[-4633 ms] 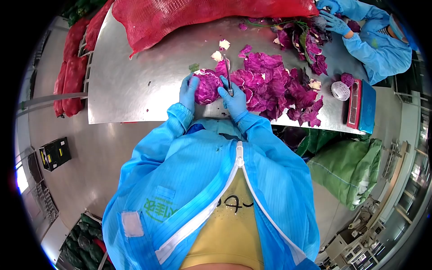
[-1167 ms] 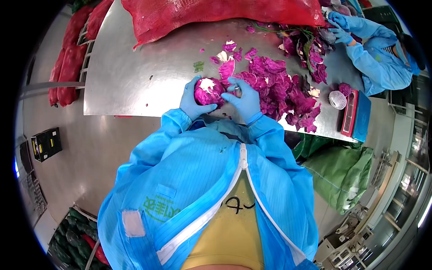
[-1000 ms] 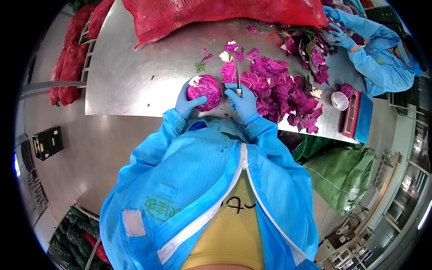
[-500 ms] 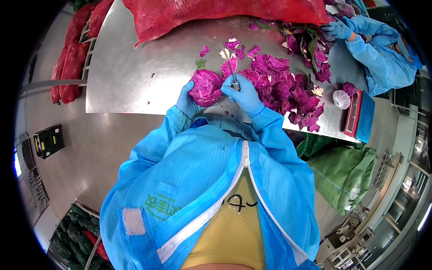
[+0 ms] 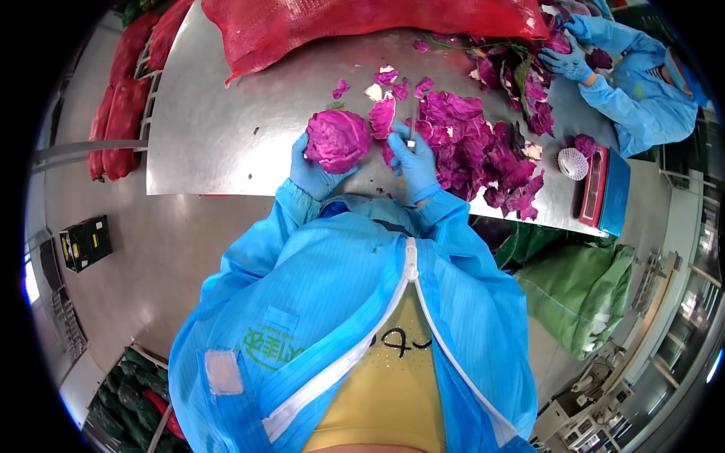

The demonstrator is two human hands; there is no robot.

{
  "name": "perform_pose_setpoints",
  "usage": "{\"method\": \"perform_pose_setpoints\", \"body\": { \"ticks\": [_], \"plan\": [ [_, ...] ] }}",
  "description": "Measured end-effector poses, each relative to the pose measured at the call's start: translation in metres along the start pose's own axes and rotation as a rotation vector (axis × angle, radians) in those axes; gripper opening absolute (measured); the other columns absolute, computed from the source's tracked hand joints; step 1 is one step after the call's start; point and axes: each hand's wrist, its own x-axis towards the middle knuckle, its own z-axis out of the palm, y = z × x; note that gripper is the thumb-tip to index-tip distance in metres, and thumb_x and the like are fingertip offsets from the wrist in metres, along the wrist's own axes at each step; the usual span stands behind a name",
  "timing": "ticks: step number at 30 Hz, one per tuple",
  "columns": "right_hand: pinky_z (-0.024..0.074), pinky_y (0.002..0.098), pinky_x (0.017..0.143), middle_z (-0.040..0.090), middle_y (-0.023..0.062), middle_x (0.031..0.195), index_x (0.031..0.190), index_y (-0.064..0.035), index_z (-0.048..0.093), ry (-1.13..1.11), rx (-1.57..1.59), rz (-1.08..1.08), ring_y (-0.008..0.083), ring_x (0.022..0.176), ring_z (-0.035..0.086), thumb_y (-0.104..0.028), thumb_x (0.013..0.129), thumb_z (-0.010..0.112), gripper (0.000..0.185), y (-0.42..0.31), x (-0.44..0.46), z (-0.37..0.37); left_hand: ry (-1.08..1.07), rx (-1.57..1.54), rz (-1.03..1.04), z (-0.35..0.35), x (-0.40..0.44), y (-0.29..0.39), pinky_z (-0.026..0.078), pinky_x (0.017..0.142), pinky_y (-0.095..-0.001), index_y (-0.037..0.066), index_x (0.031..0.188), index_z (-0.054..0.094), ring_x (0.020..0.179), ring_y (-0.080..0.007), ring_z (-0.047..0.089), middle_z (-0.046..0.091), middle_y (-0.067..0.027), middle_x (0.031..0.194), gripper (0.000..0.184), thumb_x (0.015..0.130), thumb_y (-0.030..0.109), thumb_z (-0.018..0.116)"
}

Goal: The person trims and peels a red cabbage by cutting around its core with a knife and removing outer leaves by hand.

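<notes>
A round purple cabbage (image 5: pixel 337 141) rests in my blue-gloved left hand (image 5: pixel 311 172), which cups it from the left and below. My right hand (image 5: pixel 414 164), also gloved, is closed on a knife (image 5: pixel 412 127) whose blade points up and away from me. The knife is apart from the cabbage, to its right. Beyond and right of my right hand lies a heap of loose purple leaves (image 5: pixel 472 143). Small leaf pieces and a white chunk (image 5: pixel 374 92) are scattered on the metal table (image 5: pixel 204 128) past the cabbage.
A big red mesh sack (image 5: pixel 362 19) lies across the table's far side. A co-worker's gloved hand (image 5: pixel 568 62) is at more purple leaves, far right. A white foam net (image 5: pixel 572 164), a small purple cabbage (image 5: pixel 584 145) and a red-blue scale (image 5: pixel 606 191) stand at the right edge.
The cabbage has risen slightly and turned in my left hand. My right hand with the knife has moved a little right, away from it. The co-worker's hands have shifted at the leaves.
</notes>
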Motion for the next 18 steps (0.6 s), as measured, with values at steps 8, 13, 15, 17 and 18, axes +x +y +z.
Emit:
{"method": "perform_pose_setpoints", "body": {
  "ticks": [8,13,15,17,18],
  "plan": [
    [0.0431,0.0218,0.052,0.062,-0.0007,0.099,0.134,-0.0121,0.047,-0.299,0.636,0.128,0.0075,0.063,0.054,-0.033,0.083,0.069,0.059,-0.037,-0.02,0.023,-0.188,0.497,0.131,0.013,-0.004,0.005,0.035,0.107,-0.0488,0.006,0.144,0.021,0.131,-0.0315,0.038,0.039,-0.0159,0.139,0.098,0.071,0.038,0.079],
    [0.0483,0.0223,0.07,0.06,0.0031,0.115,0.131,-0.0091,0.05,-0.349,0.117,-0.063,0.0108,0.085,0.059,-0.014,0.074,0.076,0.062,-0.036,-0.016,0.006,-0.007,0.53,0.008,-0.003,0.005,0.0,0.044,0.1,-0.0461,0.007,0.142,0.023,0.121,-0.0316,0.048,0.045,-0.0148,0.133,0.094,0.069,0.024,0.081],
    [0.045,0.0295,0.09,0.055,0.0073,0.125,0.13,-0.0075,0.05,-0.301,-0.105,-0.439,0.0172,0.107,0.055,-0.012,0.072,0.078,0.064,-0.028,-0.009,0.013,0.072,0.568,0.112,-0.007,0.015,-0.002,0.046,0.098,-0.0416,0.006,0.138,0.029,0.115,-0.0289,0.053,0.049,-0.0144,0.128,0.094,0.064,0.021,0.085],
    [0.0368,0.0352,0.102,0.052,0.0131,0.129,0.128,-0.0048,0.051,-0.284,-0.144,-0.307,0.0243,0.121,0.048,-0.018,0.077,0.074,0.057,-0.028,-0.019,0.007,0.176,0.954,0.328,-0.016,0.013,-0.008,0.047,0.096,-0.0384,0.005,0.134,0.033,0.112,-0.0262,0.054,0.05,-0.0132,0.125,0.096,0.057,0.02,0.089],
    [0.0377,0.0354,0.101,0.051,0.0145,0.13,0.127,-0.0039,0.051,-0.248,-0.381,-0.402,0.0263,0.121,0.048,-0.021,0.08,0.071,0.054,-0.024,-0.018,0.005,0.158,1.08,0.376,-0.021,0.016,-0.005,0.046,0.097,-0.0371,0.004,0.132,0.034,0.113,-0.0248,0.053,0.05,-0.013,0.124,0.098,0.053,0.02,0.091]
  ]
}}
